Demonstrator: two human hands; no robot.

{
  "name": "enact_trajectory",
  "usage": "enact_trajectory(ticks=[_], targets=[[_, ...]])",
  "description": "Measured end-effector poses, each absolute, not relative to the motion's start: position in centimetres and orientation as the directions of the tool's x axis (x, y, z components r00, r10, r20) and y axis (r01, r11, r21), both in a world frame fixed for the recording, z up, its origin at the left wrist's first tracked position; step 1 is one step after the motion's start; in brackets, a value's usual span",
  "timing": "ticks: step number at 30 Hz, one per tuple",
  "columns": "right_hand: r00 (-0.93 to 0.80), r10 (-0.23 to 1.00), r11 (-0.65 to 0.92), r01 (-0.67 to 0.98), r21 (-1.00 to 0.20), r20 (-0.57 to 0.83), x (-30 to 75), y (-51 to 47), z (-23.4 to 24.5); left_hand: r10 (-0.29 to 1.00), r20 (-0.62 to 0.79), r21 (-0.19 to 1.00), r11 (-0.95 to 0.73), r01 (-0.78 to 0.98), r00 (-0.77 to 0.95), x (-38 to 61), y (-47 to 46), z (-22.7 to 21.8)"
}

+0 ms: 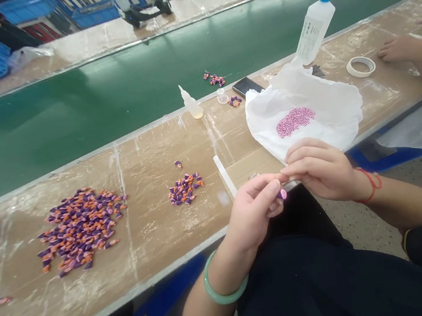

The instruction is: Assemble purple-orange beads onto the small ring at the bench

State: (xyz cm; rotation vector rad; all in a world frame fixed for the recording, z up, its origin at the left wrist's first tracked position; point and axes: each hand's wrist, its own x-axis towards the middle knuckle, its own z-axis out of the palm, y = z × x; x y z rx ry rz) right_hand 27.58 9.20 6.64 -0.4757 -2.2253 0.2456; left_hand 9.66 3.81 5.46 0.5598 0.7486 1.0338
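My left hand [254, 211] is curled shut at the bench's front edge, pinching a small purple piece [282, 194] at its fingertips. My right hand [320, 167] is closed right beside it, fingertips meeting the left hand's over the same piece. Just behind my hands lies a white crumpled sheet [305, 110] with a patch of tiny pink beads [294, 119]. A small heap of purple and orange pieces [185, 188] lies to the left, and a large heap [79, 230] farther left. A white stick [224, 176] lies between the small heap and my hands.
A small glue bottle [191, 103], a tiny clear cup [222, 95], a dark phone [247, 86], a tall blue-capped squeeze bottle [313, 22] and a tape roll [360, 66] stand along the bench. Another person's hand [399, 47] rests at right. A green conveyor belt [110, 88] runs behind.
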Motion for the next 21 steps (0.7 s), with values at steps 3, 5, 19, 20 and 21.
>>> enact_trajectory(ticks=[3, 5, 19, 20, 21], targets=[[-0.569, 0.429, 0.903, 0.285, -0.321, 0.701, 27.3, 9.3, 6.4, 0.922, -0.249, 0.757, 0.377, -0.533, 0.297, 9.7, 3.7, 5.2], [-0.568, 0.446, 0.895, 0.307, -0.325, 0.692, 27.1, 9.2, 6.5, 0.936, -0.218, 0.822, 0.329, -0.465, 0.277, 9.6, 3.7, 5.2], [-0.663, 0.598, 0.793, 0.406, -0.454, 0.451, 27.1, 8.8, 7.9, 0.962, 0.236, 0.879, -0.271, 0.392, 0.137, 8.9, 4.4, 6.1], [-0.668, 0.599, 0.793, 0.416, -0.445, 0.442, 27.1, 8.8, 7.9, 0.957, 0.250, 0.866, -0.288, 0.409, 0.145, 8.8, 4.4, 6.0], [-0.673, 0.599, 0.793, 0.423, -0.438, 0.434, 27.1, 8.9, 8.0, 0.953, 0.262, 0.856, -0.303, 0.419, 0.153, 8.8, 4.5, 5.9]])
